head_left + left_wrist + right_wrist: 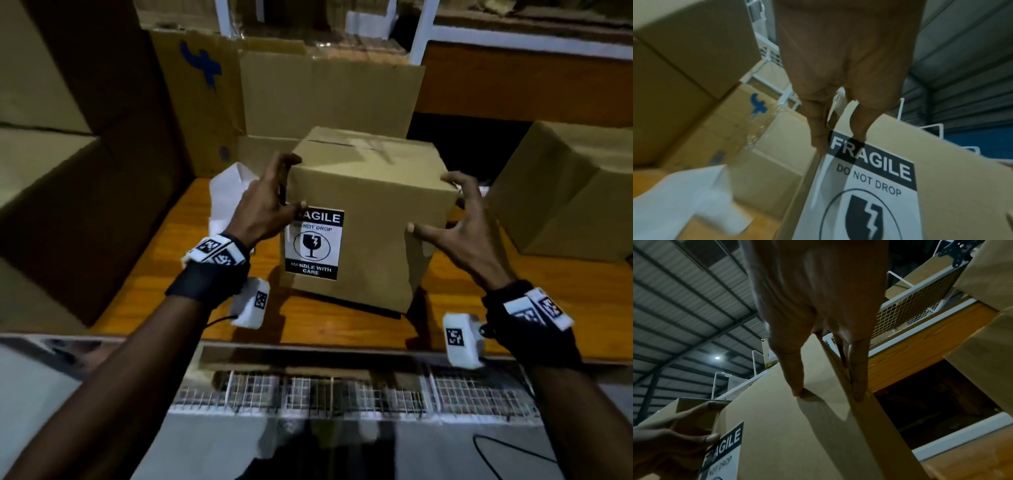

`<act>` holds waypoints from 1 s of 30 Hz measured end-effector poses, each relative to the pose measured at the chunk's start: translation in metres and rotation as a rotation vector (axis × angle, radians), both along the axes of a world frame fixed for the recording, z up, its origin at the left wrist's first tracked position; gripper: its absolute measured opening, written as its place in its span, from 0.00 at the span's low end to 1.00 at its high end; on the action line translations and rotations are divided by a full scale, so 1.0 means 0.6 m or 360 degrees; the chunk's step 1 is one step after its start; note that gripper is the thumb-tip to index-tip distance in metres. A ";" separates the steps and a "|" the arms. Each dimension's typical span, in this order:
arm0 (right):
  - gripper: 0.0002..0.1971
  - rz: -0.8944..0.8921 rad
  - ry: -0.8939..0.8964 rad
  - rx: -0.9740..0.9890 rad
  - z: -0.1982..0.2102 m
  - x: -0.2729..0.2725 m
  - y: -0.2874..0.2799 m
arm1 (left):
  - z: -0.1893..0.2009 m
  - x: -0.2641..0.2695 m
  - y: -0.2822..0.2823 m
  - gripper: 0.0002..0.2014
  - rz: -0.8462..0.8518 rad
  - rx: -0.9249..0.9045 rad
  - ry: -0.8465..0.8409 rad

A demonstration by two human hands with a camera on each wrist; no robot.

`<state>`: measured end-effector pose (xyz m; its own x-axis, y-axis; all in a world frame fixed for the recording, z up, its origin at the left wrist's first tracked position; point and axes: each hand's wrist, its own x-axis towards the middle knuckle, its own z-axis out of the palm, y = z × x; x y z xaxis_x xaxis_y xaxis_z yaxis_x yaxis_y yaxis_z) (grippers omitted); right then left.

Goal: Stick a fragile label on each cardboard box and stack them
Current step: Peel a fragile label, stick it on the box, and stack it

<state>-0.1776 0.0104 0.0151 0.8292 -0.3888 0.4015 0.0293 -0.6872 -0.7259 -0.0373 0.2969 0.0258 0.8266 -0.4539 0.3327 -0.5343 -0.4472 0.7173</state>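
A brown cardboard box (373, 205) stands on the wooden table (191, 308), slightly tilted, with a black-and-white fragile label (313, 245) stuck on its near face. My left hand (270, 202) straddles the box's left front edge, thumb on the label's top left corner and spread fingers along the left side. My right hand (455, 219) straddles the right front edge, thumb on the near face and fingers on the right side. In the left wrist view straight fingers (818, 129) touch the top of the label (875, 178). In the right wrist view straight fingers (859, 386) lie flat on the box (787, 434).
A second plain cardboard box (561, 192) sits at the right on the table. Large cartons (68, 171) wall off the left, and flattened cardboard (329, 96) leans at the back. White paper (229, 195) lies behind my left hand. A wire mesh shelf (342, 390) runs below the table's front edge.
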 end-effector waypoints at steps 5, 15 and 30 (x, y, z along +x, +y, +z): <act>0.46 -0.0047 0.0072 -0.0144 -0.040 -0.030 0.041 | -0.030 -0.074 0.011 0.24 0.0154 -0.0017 -0.0031; 0.41 0.0171 -0.0348 -0.0239 0.077 -0.091 0.173 | 0.066 -0.171 0.171 0.25 0.0415 -0.0282 -0.0359; 0.36 0.0597 -0.0746 -0.0299 0.259 -0.038 0.572 | 0.223 -0.216 0.597 0.26 0.0809 -0.0517 -0.0864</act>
<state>-0.2001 0.3537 0.1703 0.6146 0.0067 0.7888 0.5789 -0.6830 -0.4453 -0.1672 0.6548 0.1597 0.5913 0.1219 0.7972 -0.6328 -0.5426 0.5524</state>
